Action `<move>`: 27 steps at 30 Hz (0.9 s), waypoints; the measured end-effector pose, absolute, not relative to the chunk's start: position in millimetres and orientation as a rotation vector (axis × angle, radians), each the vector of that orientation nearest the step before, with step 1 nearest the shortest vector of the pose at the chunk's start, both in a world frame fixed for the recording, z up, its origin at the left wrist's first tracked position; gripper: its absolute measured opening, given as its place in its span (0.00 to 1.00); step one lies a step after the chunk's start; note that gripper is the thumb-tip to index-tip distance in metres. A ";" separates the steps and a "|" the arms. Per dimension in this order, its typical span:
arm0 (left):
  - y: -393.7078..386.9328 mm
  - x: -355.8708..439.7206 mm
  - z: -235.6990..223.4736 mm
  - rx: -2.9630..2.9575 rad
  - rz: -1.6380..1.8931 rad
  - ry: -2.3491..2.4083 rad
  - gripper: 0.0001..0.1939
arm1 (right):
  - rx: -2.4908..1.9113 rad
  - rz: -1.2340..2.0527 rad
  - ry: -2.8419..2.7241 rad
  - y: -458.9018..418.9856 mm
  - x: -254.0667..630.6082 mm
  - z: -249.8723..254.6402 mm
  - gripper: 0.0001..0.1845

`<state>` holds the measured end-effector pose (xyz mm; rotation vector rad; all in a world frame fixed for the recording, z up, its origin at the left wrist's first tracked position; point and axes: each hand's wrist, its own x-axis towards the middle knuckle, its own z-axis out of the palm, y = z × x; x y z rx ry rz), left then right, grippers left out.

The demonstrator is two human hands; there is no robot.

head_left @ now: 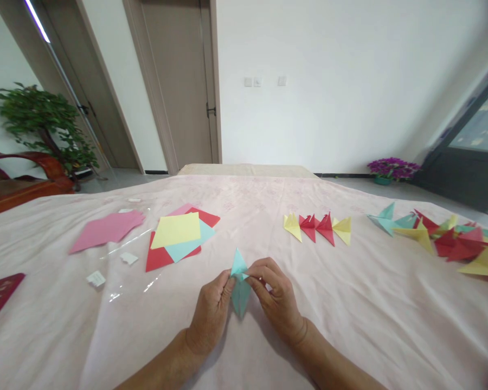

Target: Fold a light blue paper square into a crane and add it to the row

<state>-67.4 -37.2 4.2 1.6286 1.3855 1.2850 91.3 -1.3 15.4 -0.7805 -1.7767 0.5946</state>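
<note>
Work in hand: paper folding over a cloth-covered tabletop [350,336]. The blue paper [240,302] is in both hands, around the middle of the tabletop's width and well short of its far edge. It is long and narrow, one point towards the far edge, the other towards the near side.

The left hand [212,304] pinches its left side, thumb on top. The right hand [277,297] pinches a small flap on its right side between thumb and forefinger. The step appears to be the shaping of this flap. In my judgement the next move calls for a steady left grip while the right fingertips set the crease without tearing the tip.

Towards the far edge, right of the hands, stands a row of four folded pieces [326,230], yellow and red; a mixed heap of folded pieces [467,245] lies towards the right edge. Loose coloured sheets [178,230] lie left of the hands.

Not verifiable: the paper's underside and the fingertips beneath it; whether the paper touches the cloth; the tabletop's near edge, out of frame; the red item [0,295] at left, cut off; individual pieces within the heap, which overlap.
</note>
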 end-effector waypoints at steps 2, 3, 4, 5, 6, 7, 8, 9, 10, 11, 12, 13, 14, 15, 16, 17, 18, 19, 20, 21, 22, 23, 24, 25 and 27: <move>-36.4 -66.9 3.9 1.656 1.237 1.402 0.16 | -0.820 0.596 -1.770 -1.4 90.9 16.1 0.07; -36.0 -66.7 3.6 1.678 1.210 1.421 0.16 | -0.836 0.593 -1.772 -1.4 90.9 16.3 0.07; -35.5 -66.6 3.1 1.701 1.185 1.450 0.16 | -0.848 0.589 -1.773 -1.3 91.0 16.3 0.07; -35.1 -66.4 2.6 1.724 1.164 1.480 0.15 | -0.857 0.588 -1.774 -1.1 91.2 16.1 0.07; -34.8 -66.2 2.0 1.742 1.149 1.507 0.15 | -0.868 0.593 -1.772 -0.9 91.3 15.7 0.07; -34.6 -66.1 1.3 1.755 1.141 1.525 0.16 | -0.883 0.607 -1.768 -0.7 91.4 15.1 0.07; -34.6 -66.1 0.6 1.763 1.139 1.534 0.16 | -0.902 0.629 -1.763 -0.5 91.4 14.4 0.07; -34.7 -66.1 -0.1 1.766 1.139 1.535 0.16 | -0.929 0.656 -1.757 -0.3 91.4 13.5 0.06; -35.0 -66.3 -0.8 1.767 1.139 1.531 0.16 | -0.959 0.684 -1.750 -0.1 91.2 12.6 0.06; -35.2 -66.6 -1.5 1.766 1.139 1.524 0.16 | -0.992 0.711 -1.740 0.0 91.0 11.7 0.05; -35.5 -66.9 -2.0 1.764 1.138 1.515 0.17 | -1.023 0.736 -1.726 0.3 90.8 10.8 0.05; -35.7 -67.2 -2.3 1.764 1.136 1.502 0.17 | -1.049 0.758 -1.713 0.6 90.6 10.0 0.05; -35.9 -67.4 -2.4 1.767 1.130 1.488 0.17 | -1.066 0.775 -1.698 0.9 90.5 9.4 0.06; -36.0 -67.5 -2.1 1.771 1.124 1.477 0.17 | -1.074 0.788 -1.687 1.3 90.3 9.0 0.06; -35.9 -67.5 -1.6 1.775 1.118 1.471 0.18 | -1.075 0.796 -1.679 1.6 90.3 8.9 0.07; -35.8 -67.4 -0.8 1.779 1.115 1.473 0.18 | -1.073 0.797 -1.676 1.8 90.3 9.1 0.07; -35.7 -67.2 0.3 1.782 1.115 1.487 0.18 | -1.068 0.794 -1.676 2.0 90.4 9.5 0.07; -35.5 -67.1 1.5 1.788 1.120 1.507 0.18 | -1.064 0.787 -1.679 2.0 90.5 10.1 0.08; -35.3 -67.0 2.8 1.796 1.132 1.531 0.17 | -1.061 0.778 -1.681 1.9 90.7 10.8 0.08; -35.1 -67.1 4.1 1.808 1.152 1.552 0.15 | -1.059 0.769 -1.684 1.8 90.8 11.5 0.08; -34.8 -67.3 5.4 1.824 1.179 1.567 0.14 | -1.057 0.758 -1.686 1.7 90.9 12.2 0.08; -34.5 -67.7 6.4 1.843 1.215 1.579 0.13 | -1.056 0.749 -1.688 1.5 90.9 12.7 0.07; -34.1 -68.1 7.3 1.866 1.254 1.581 0.13 | -1.054 0.738 -1.689 1.5 90.9 13.0 0.07; -33.6 -68.6 7.9 1.893 1.291 1.581 0.14 | -1.053 0.727 -1.691 1.4 90.9 13.1 0.07; -32.6 -69.5 8.6 1.947 1.339 1.588 0.14 | -1.050 0.706 -1.703 1.1 90.9 13.1 0.07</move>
